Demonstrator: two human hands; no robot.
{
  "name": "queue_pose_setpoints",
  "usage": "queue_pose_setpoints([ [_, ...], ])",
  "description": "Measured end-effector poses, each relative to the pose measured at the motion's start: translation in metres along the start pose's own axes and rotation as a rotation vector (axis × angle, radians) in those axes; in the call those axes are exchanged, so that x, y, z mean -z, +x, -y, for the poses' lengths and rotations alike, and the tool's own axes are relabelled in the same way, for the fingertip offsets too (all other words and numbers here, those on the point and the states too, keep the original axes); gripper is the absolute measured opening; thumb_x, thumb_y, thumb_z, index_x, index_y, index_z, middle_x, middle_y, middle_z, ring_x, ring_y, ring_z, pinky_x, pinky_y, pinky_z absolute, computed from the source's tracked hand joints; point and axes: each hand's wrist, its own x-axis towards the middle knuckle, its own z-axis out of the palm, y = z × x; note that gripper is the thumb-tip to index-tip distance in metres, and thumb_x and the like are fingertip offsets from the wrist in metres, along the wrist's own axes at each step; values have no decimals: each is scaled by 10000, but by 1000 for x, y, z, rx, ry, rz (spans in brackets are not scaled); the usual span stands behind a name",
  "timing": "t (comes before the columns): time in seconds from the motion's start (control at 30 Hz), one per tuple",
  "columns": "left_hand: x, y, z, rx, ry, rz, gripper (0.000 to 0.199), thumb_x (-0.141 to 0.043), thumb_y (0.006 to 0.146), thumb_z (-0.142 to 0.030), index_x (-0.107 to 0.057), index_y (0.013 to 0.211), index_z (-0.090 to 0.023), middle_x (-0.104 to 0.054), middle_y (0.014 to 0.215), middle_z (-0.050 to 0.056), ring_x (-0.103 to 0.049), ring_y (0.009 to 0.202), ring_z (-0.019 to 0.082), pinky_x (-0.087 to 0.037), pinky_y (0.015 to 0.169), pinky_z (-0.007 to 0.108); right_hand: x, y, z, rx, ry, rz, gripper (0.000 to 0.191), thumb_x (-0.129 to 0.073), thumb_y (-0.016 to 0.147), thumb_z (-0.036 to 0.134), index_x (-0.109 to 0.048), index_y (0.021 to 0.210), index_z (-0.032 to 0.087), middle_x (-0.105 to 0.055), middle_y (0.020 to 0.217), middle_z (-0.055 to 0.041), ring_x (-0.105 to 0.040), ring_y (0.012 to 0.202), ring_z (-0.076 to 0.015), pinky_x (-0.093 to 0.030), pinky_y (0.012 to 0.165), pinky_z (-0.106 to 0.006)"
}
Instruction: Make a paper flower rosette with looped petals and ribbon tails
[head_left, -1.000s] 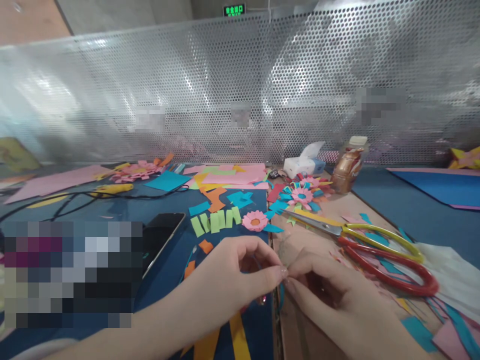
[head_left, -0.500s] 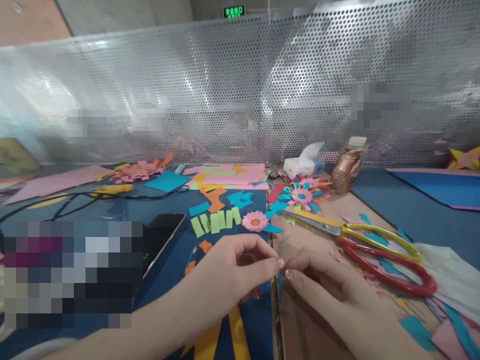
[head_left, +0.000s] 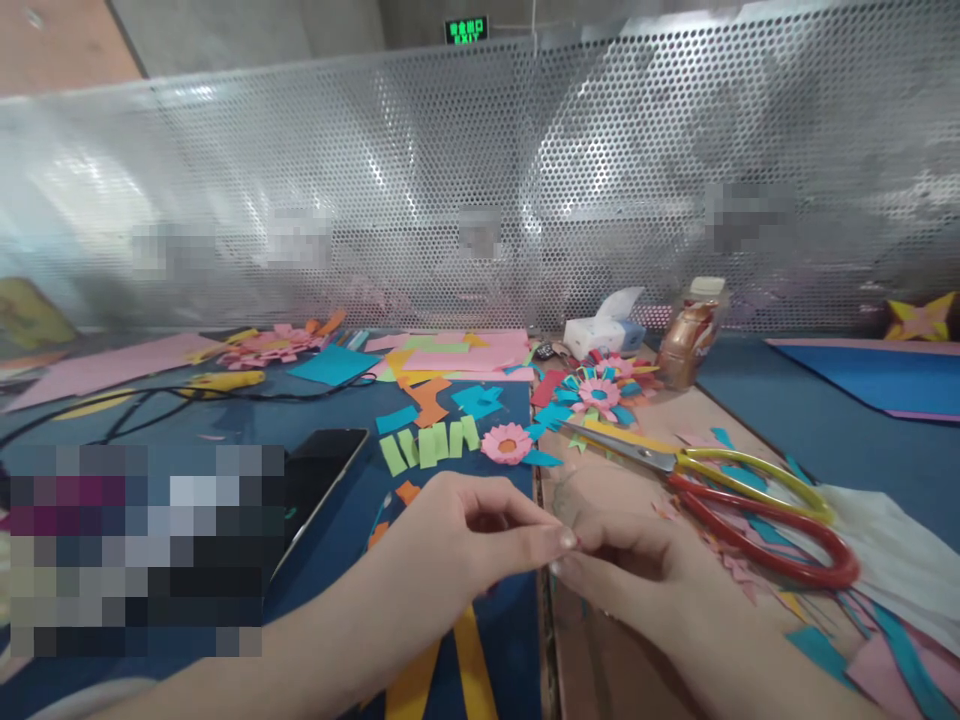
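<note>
My left hand (head_left: 487, 535) and my right hand (head_left: 637, 570) meet fingertip to fingertip above the seam of the table, both in a pinch. Whatever lies between the fingertips is too small or hidden to make out. Just beyond them sits a pink paper flower (head_left: 506, 444) with an orange centre, beside light green paper strips (head_left: 431, 446). Scissors (head_left: 667, 460) with one yellow and one red handle lie behind my right hand. Under my left hand are yellow paper strips (head_left: 474, 665).
A dark phone (head_left: 326, 480) lies left of my left hand. Farther back are a tissue box (head_left: 592, 338), a bottle (head_left: 688, 335), another pink flower (head_left: 598, 393) and a yellow glue gun (head_left: 223, 382) with a black cable. A perforated metal screen (head_left: 450, 150) stands behind.
My hands have come closer together, and the fingertips now touch and overlap. The blue bit seen below them earlier is no longer visible. The view has shifted slightly.
</note>
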Motion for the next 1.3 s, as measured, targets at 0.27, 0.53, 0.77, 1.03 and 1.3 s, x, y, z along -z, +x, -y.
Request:
queue_pose_setpoints([
  [0.27, 2, -2, 0, 5, 47, 62, 281, -588, 712, -442, -639, 727, -166, -383, 499, -72, -289, 430, 47, -243, 396, 162, 1, 3, -1, -60, 137, 24, 271, -661, 638, 385, -537, 525, 173, -471, 504, 40, -429, 496, -86, -350, 475, -200],
  [0.53, 2, 0, 3, 8, 34, 23, 177, -634, 680, -343, -612, 718, -172, -432, 526, -72, -291, 429, 39, -225, 380, 150, 0, 0, 2, -74, 196, 41, 203, -653, 657, 324, -563, 551, 177, -500, 549, 35, -464, 561, -97, -379, 532, -202],
  [0.77, 1, 5, 4, -24, 76, -24, 111, -603, 694, -261, -601, 668, -154, -447, 539, -70, -311, 462, 39, -234, 416, 158, 3, -1, 13, -84, 144, 57, 204, -687, 636, 343, -597, 581, 169, -524, 544, 28, -459, 516, -87, -370, 491, -197],
  [1.03, 3, 2, 0, 90, -16, 29, 194, -629, 665, -347, -591, 686, -157, -328, 435, -88, -238, 401, 47, -183, 379, 178, 3, 0, 0, -96, 139, 45, 226, -652, 660, 394, -601, 579, 189, -541, 597, 21, -483, 604, -114, -387, 567, -215],
  [1.3, 2, 4, 1, 19, 39, -23, 96, -615, 688, -245, -604, 673, -151, -424, 510, -77, -280, 446, 37, -197, 414, 170, 2, 0, 4, -87, 99, 97, 179, -608, 680, 374, -608, 635, 201, -565, 655, 9, -497, 660, -131, -389, 595, -218],
])
